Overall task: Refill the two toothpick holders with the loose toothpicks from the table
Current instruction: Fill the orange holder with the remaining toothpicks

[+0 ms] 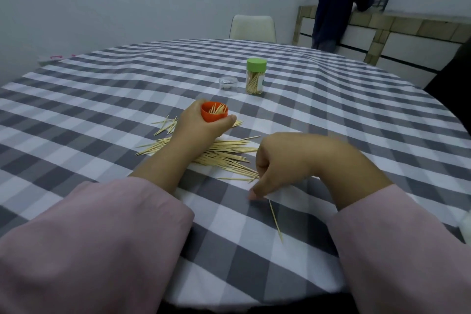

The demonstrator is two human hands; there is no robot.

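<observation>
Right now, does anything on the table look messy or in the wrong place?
Yes. Loose toothpicks lie scattered across the checked tablecloth instead of in a holder, and one stray toothpick lies apart, nearer the table's edge.

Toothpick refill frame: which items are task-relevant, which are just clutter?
Task-relevant:
- orange holder, held in the left hand, toothpicks inside
- green-lidded holder, upright, capped
- loose toothpicks on the tablecloth
- right hand, grip curled at the pile's near edge
- clear cap, probably a holder's lid

Lying about:
- white chair
- side counter
- person standing at it
</observation>
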